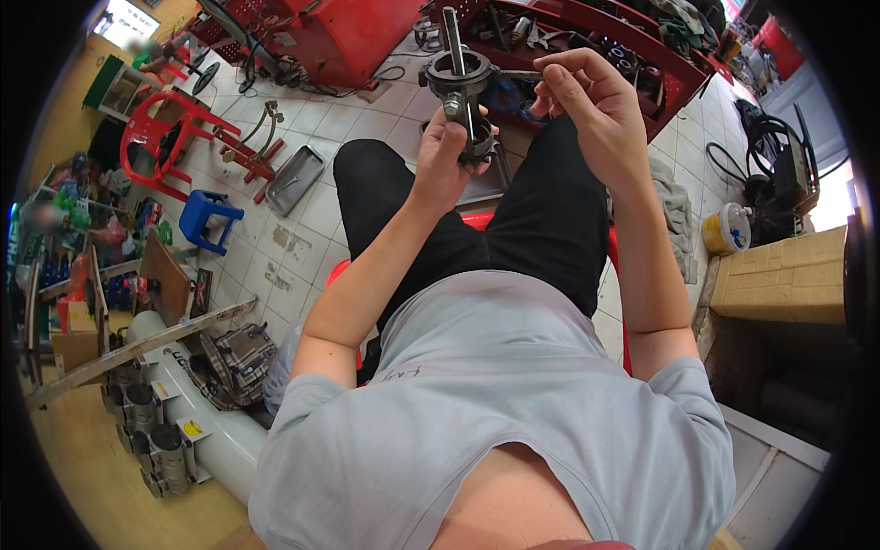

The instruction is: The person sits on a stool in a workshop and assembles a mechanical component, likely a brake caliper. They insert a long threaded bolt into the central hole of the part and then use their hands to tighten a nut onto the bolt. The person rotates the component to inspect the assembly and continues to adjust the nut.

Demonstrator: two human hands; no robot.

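My left hand [444, 154] is closed around the lower part of a dark metal fitting [458, 86] with a ring at the top and another ring-like part below. I hold it up over my lap. A bright steel rod [451, 37] stands up through the top ring, and a bolt head shows on the side. From that ring a thin metal bar [519, 74] reaches right to my right hand [587, 96], whose thumb and fingertips are closed on its end. What exactly the bar is, I cannot tell. My left fingers partly hide the lower part.
Ahead stands a red tool cart [674, 69] full of tools and parts. A metal tray [295, 180] lies on the tiles, near a blue stool [209, 220] and a red plastic chair [183, 147]. A white bucket [727, 228] and a cardboard box [779, 277] are on the right.
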